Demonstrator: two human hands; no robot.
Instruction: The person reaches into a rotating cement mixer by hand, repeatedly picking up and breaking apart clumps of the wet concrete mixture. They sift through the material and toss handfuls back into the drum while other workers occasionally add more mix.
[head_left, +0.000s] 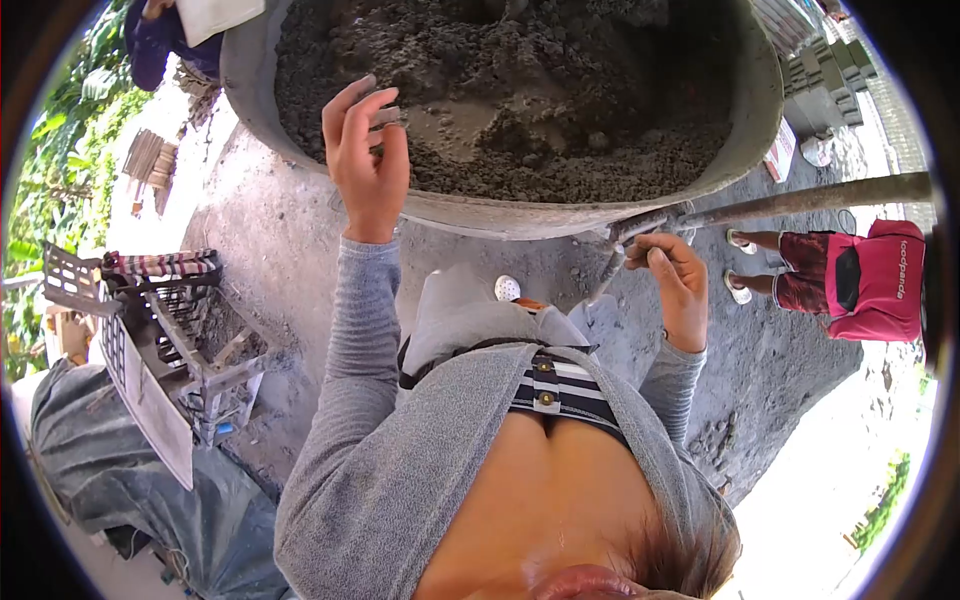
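A large round metal drum (440,212) full of dark, wet-looking concrete mix (560,150) fills the top of the view. My left hand (368,160) is raised at the drum's near-left rim, palm partly turned in, its bent fingers apart and holding nothing. Lower right of the rim, my right hand (675,290) has its fingers curled towards the thumb. Close beside those fingertips is a metal rod (608,270) below the drum; whether they touch it, or pinch something small, is hidden.
A long metal pipe (800,203) runs rightward from the drum. Another person in a pink-red shirt (880,285) stands at the right. Someone in dark clothing with a white object (215,12) is at the top left. A cluttered frame (205,365), a dark tarp (150,500) and stacked blocks (825,75) surround the concrete ground.
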